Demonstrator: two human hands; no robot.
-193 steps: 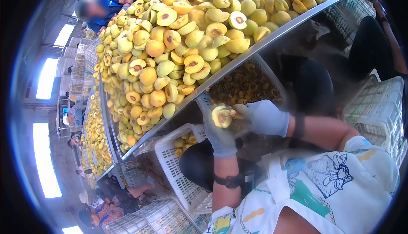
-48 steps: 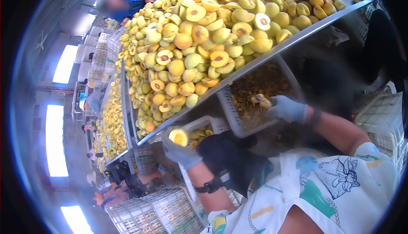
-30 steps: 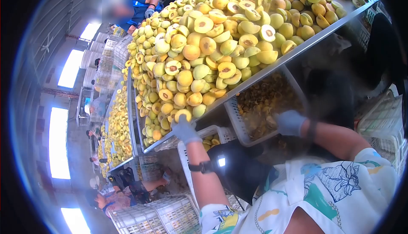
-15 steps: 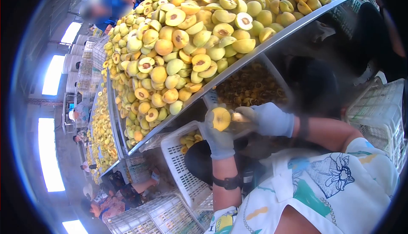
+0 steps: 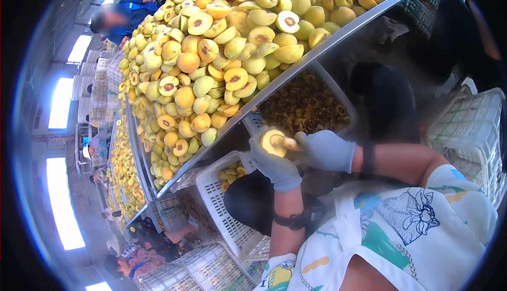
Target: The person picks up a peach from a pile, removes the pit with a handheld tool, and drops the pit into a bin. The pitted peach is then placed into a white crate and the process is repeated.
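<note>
My left hand [image 5: 279, 168], in a pale grey-blue glove, is closed around a yellow peach half [image 5: 274, 142], its cut face turned up. My right hand [image 5: 328, 150], gloved the same way, grips a short tan hand tool [image 5: 290, 144] whose tip meets the cut face; its exact kind is hard to make out. Beyond both hands, a large heap of halved peaches [image 5: 211, 69], many with brown pits showing, lies on a metal-edged table [image 5: 317, 54]. Below the table edge is a bin [image 5: 338, 87] of brown pits and scraps.
A white plastic crate [image 5: 222, 206] with peach halves stands beside my left forearm. More crates are stacked at right [image 5: 465, 127] and at the bottom [image 5: 200, 270]. A person in blue [image 5: 129, 13] is across the table; a dark-clothed leg [image 5: 383, 95] is near the bin.
The view has shifted slightly. My left wrist has turned, tilting the peach half, and the tan tool now shows more clearly against its cut face. Both hands keep their hold.
</note>
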